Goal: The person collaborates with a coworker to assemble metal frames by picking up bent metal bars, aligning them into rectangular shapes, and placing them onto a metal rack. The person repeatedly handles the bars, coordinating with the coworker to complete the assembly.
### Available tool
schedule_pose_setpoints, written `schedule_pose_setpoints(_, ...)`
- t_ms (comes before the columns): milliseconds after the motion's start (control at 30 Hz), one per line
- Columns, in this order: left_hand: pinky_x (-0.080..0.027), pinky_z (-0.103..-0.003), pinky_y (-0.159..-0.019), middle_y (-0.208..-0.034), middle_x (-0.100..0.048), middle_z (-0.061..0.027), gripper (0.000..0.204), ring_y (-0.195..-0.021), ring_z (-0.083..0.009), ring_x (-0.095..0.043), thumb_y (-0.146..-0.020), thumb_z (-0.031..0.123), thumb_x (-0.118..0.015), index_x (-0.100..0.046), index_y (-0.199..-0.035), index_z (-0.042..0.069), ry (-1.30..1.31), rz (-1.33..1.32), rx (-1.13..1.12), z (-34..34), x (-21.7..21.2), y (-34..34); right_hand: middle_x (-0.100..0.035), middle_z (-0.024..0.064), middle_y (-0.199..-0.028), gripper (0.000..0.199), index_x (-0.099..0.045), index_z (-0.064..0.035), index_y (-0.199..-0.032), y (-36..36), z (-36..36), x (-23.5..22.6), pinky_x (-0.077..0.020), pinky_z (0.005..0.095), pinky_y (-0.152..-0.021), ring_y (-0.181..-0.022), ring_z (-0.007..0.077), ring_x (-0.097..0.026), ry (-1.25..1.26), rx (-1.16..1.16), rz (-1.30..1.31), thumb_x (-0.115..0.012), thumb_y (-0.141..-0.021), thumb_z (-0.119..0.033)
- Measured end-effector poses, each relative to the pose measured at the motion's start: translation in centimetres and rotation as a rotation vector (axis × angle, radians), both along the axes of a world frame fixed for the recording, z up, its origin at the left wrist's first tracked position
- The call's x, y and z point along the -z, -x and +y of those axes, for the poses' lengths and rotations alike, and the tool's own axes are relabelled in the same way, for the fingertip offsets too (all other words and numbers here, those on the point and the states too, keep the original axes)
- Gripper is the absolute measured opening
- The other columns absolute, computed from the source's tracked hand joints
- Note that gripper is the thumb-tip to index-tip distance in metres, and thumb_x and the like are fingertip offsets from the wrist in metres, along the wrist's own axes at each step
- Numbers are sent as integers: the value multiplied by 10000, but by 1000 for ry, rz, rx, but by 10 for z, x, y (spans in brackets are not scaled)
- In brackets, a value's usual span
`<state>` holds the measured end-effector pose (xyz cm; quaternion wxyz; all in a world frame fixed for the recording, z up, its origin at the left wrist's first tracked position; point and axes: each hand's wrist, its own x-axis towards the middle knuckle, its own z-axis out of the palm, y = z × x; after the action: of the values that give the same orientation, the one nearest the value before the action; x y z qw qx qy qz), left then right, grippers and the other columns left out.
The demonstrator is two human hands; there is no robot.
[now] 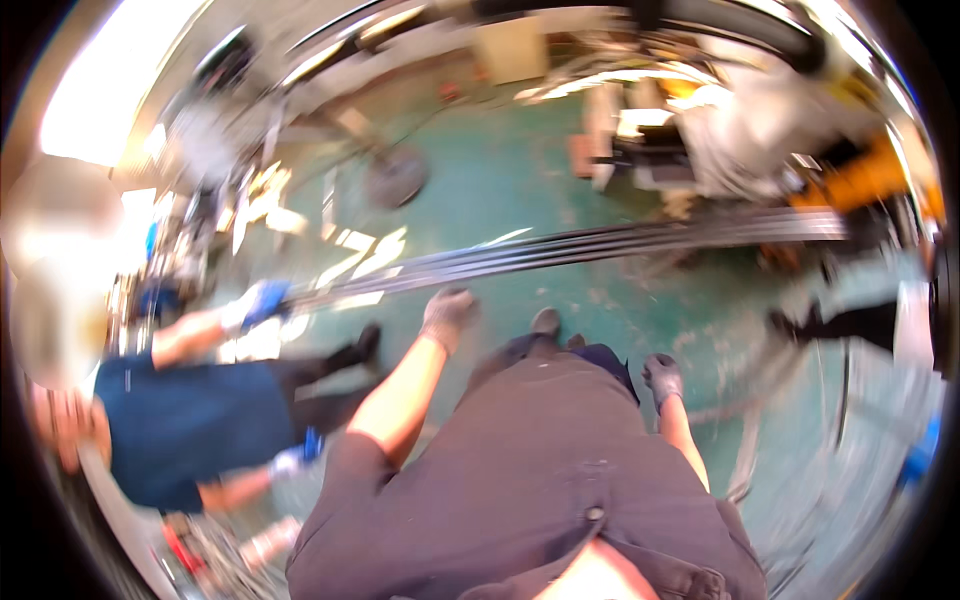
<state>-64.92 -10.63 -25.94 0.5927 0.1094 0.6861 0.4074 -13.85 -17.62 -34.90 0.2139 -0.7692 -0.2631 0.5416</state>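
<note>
My left hand [450,316], in a grey work glove, is curled just on the near side of a bundle of long metal bars [560,248]. A narrow gap seems to part them, though blur softens the edge; nothing shows in the fingers. Low by my right side, my right hand [662,379] wears a matching glove and is closed, with no object visible in it. The bars run across the view from left to right. At their left end a co-worker's blue-gloved hand [264,302] is on or against them.
The co-worker in a dark blue shirt [200,425] stands close on my left. Bright offcuts [370,255] litter the green floor [500,170] near a round dark base [396,176]. Orange equipment [865,180] is at the far right. Another person's dark-clothed leg [855,325] shows at right.
</note>
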Motion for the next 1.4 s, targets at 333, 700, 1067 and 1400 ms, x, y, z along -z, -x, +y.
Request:
schedule_pose_setpoints(333,-570,-508,-889,-1003,-690,-107,123,-938,-309,-684,-1078,198,-596,-603,-1115,81,-287,-148,-720,-172,-50,189,-680,42,-773,247,-720,-10,-1097,100,50,9,-471,277,-533,-625,110,-617,-30,-317,6,-712,-961,-216)
schedule_pose_setpoints(700,-572,-489,-882,-1023,-689,-123,165,-944,-314,-679,-1069,201,-607,-609,-1147,55,-279,-343,-568,-170,-46,221,-697,51,-797,317,-723,30,-1148,208,1,-16,-504,277,-596,-664,114,-635,29,-402,-115,-698,-934,-203)
schedule_pose_setpoints(1067,-599,-438,-854,-961,-696,-90,151,-899,-273,-695,-1055,129,-551,-657,-1044,23,-363,-370,-562,-84,-55,296,-785,99,-899,423,-779,-17,-1169,276,-31,-76,-558,347,-864,-878,192,-740,-20,-598,-390,-702,-910,-342)
schedule_pose_setpoints(1400,-654,-380,-674,-970,-742,-144,213,-820,-251,-745,-976,194,-701,-666,-1129,50,-344,-135,-370,-10,-111,286,-772,98,-855,416,-776,-1,-1148,258,-28,-73,-561,330,-779,-792,176,-725,20,-435,-340,-709,-911,-336)
